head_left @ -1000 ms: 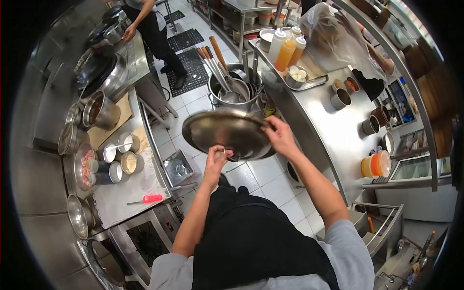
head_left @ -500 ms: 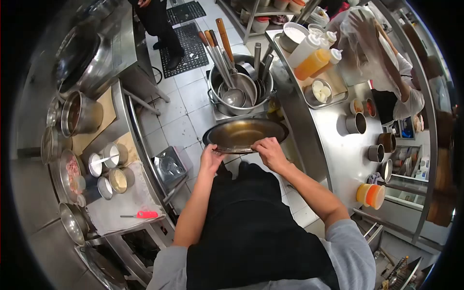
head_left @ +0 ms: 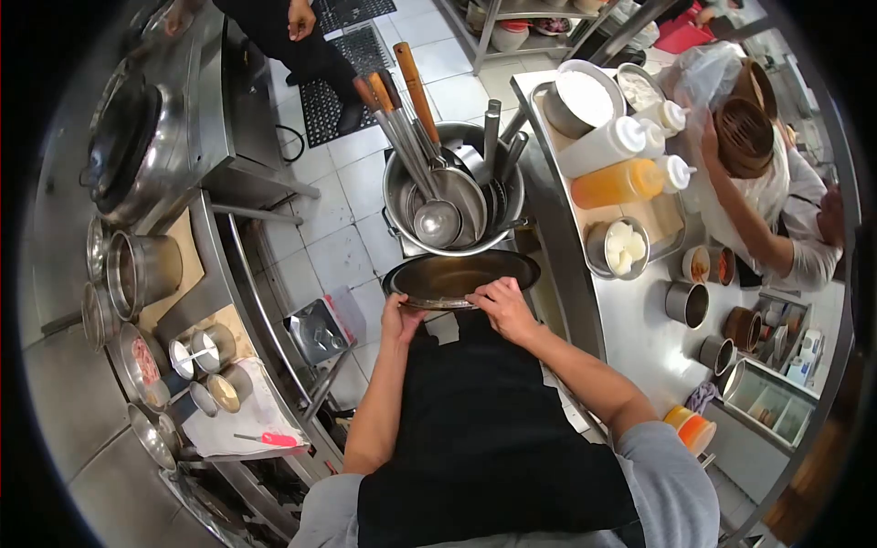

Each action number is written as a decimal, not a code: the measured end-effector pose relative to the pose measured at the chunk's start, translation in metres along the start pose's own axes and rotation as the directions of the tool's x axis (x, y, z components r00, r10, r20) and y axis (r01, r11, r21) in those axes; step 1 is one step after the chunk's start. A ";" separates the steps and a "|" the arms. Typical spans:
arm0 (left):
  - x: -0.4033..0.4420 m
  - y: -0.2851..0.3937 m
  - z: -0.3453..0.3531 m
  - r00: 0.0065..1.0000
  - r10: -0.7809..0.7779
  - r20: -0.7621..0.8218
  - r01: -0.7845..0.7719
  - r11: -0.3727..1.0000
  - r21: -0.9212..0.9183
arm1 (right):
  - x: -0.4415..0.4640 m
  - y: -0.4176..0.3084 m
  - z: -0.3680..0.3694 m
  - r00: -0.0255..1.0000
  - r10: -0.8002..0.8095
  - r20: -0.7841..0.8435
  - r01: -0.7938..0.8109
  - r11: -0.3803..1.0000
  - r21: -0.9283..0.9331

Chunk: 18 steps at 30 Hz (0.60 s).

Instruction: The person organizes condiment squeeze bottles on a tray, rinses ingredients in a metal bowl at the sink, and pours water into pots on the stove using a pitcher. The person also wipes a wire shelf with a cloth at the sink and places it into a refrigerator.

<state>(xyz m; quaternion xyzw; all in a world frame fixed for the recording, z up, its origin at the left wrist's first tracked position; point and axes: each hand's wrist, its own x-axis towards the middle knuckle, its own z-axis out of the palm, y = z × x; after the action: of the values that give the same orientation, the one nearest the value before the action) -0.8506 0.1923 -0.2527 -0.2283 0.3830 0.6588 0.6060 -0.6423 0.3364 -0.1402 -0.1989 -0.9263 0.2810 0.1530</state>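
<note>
A wide, shallow metal pan with a dark rim is held in front of the black apron. My left hand grips its near rim on the left. Farther right on that rim, my right hand is closed with the fingers over the edge. The pan's far side comes up close to a large steel pot full of utensils; whether they touch I cannot tell. In the pot stand a ladle, wooden-handled tools and several metal handles.
On the right counter are squeeze bottles, a bowl of white pieces and small steel pots. A co-worker's arm reaches by a bamboo steamer. On the left are containers and a pink-handled tool. Another person stands ahead.
The utensil pot and right counter appear closer. The pan is tilted differently and sits nearer the pot. On the right, the co-worker now has a bamboo steamer by the hands.
</note>
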 end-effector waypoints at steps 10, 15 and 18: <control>-0.017 -0.012 0.034 0.998 0.063 -0.023 -0.063 0.998 -0.008 | 0.004 0.022 -0.019 0.999 0.011 0.042 -0.013 0.999 0.045; -0.002 -0.013 0.022 0.994 0.070 0.080 -0.068 0.997 -0.021 | 0.000 0.026 -0.024 0.999 -0.026 0.027 0.024 0.997 0.072; -0.004 -0.012 0.057 0.992 0.123 0.035 -0.127 0.981 0.144 | -0.018 0.032 -0.020 1.000 0.019 0.001 -0.019 0.998 0.064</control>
<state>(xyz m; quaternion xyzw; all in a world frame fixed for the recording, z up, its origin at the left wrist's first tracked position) -0.8288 0.2336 -0.2179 -0.1506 0.4358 0.6687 0.5833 -0.6091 0.3620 -0.1459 -0.2027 -0.9150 0.3119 0.1563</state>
